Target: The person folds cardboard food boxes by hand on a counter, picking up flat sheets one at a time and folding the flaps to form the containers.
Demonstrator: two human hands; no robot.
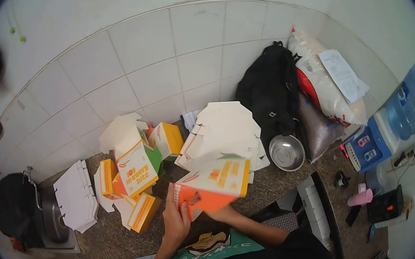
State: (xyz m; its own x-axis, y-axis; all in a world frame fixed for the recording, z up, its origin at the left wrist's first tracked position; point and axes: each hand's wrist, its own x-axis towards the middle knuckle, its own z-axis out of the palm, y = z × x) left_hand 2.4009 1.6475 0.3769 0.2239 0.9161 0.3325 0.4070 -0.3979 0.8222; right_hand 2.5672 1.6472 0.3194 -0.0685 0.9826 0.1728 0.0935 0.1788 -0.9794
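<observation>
A partly folded cardboard food box point(214, 182), with a white and yellow printed panel and an orange side, is held up in front of my body. My left hand point(177, 218) grips its orange left end, fingers on the edge and thumb across the face. My right hand point(220, 213) is at the box's lower right side; its fingers are hidden behind the cardboard. Just beyond the box lies a stack of flat white cardboard blanks point(228, 132). To the left is a pile of printed food boxes point(138, 169), orange, yellow, white and green.
Another stack of white blanks point(75, 196) lies near the stove point(54, 219) on the left. Behind stand a black bag point(269, 93), a large filled sack point(323, 76) and a steel bowl point(287, 153). A water dispenser point(371, 142) and a pink cup point(359, 198) are at right.
</observation>
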